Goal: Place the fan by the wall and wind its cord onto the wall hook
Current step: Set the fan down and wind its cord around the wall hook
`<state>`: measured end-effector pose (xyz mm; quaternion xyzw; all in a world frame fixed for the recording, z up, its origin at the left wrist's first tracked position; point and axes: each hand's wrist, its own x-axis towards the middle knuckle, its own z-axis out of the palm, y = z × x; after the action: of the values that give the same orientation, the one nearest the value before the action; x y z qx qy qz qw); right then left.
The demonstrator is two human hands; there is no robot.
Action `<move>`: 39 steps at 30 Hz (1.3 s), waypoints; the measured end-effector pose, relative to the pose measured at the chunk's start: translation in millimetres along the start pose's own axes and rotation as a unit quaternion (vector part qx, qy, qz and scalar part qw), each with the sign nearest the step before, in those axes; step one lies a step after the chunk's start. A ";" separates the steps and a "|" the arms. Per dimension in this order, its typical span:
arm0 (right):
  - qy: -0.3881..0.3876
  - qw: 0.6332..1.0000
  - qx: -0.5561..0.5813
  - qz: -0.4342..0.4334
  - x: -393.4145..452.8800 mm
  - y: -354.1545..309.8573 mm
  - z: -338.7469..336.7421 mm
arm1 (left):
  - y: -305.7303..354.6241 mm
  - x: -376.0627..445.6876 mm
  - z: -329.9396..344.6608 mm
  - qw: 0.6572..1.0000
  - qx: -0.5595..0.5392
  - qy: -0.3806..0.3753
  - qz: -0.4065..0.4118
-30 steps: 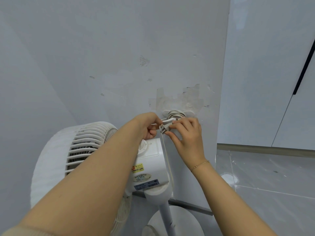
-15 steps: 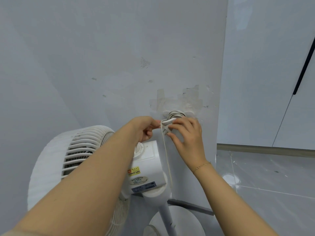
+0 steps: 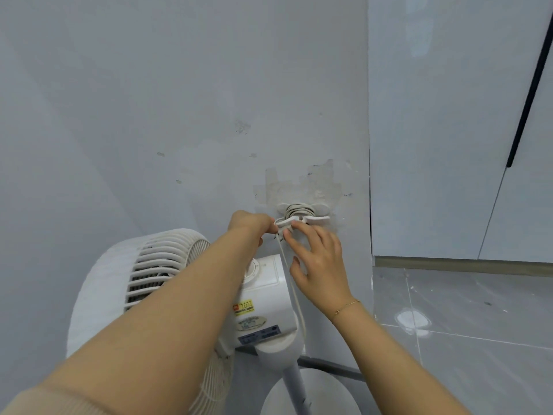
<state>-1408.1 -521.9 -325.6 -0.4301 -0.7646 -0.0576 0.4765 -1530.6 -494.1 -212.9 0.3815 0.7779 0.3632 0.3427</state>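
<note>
Left hand (image 3: 250, 224): fingers curled, pinching the flat white plug end of the cord (image 3: 294, 287) at the 9 o'clock side of the wall hook (image 3: 302, 211); forearm bare, with a cream knit sleeve edge at the lower left corner.

Fan (image 3: 167, 283): white plastic pedestal type, standing just beside the wall (image 3: 179, 100), at 7 o'clock from the hook. Round grille of curved ribs, slightly yellowed; boxy smooth motor housing with a round dial on top and yellow, oval and blue stickers on its back face; cylindrical neck, slim round pole and disc-shaped base below.

Cord: thin, off-white and round in section, wound in several tight turns about the hook's middle, with one strand dropping straight down past the housing toward 6 o'clock.

Wall hook: white plastic cord winder with two flat, winged flanges, stuck to the wall amid a rough patch of peeled paint and tape residue.

Wall: matte grey-white, scuffed and chipped in spots.

Right hand (image 3: 318, 262): fingers spread and nearly straight, index fingertip touching the plug end at 6 o'clock of the hook, gripping nothing; thin gold chain bracelet (image 3: 347, 307) at the wrist.

Floor (image 3: 478, 324): glossy grey tiles with pale grout lines, at 4 o'clock.
</note>
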 end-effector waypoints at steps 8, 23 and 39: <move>-0.033 0.999 -0.007 0.033 -5.7 -4.6 8.3 | 8.7 2.8 0.8 0.992 0.119 0.007 0.049; 0.082 0.996 0.012 -0.019 1.5 1.9 5.9 | 36.1 -14.7 -25.1 0.959 0.237 -0.128 0.088; 0.110 0.992 -0.033 -0.061 -2.1 8.1 4.9 | 27.0 -7.2 -46.5 0.605 0.613 -0.155 0.484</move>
<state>-1405.2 -515.6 -332.5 -0.3895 -0.7301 -0.1587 0.5386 -1555.5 -502.3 -165.5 0.8737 0.4554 -0.1507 -0.0816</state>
